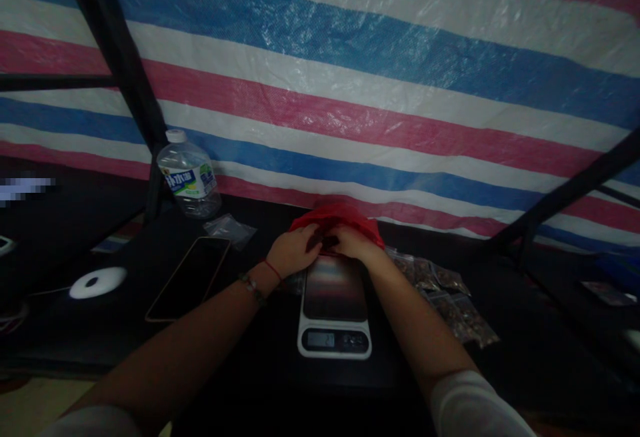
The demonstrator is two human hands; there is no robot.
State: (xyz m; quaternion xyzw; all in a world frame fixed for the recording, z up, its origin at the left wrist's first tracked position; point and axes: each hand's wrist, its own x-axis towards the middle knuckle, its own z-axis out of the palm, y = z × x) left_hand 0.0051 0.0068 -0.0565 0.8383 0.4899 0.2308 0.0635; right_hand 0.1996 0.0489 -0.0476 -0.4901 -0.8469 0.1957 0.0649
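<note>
Both my left grip [295, 250] and my right grip [354, 245] are at the mouth of the red bag [340, 212], fingers bent inward; their tips are lost in shadow, so I cannot tell whether either is pinching anything or loose. That bag sits near the middle of the frame, just beyond the scale [336, 293] on the dark counter [270, 353]. To do this well, I'd want one grip holding the mouth wide while the other works in small amounts, with wrists and bag kept off the weighing plate so the reading isn't disturbed.

Counting: one red bag, one scale, one bottle [191, 180] at left of centre, one phone [190, 280] and one white round device [99, 282] at lower left. Beside the bottle lies clear plastic bagging [233, 230], one piece or several, I can't say. Right of centre I make out about five filled packets [463, 320]; they overlap in dim light, so that count is uncertain.
</note>
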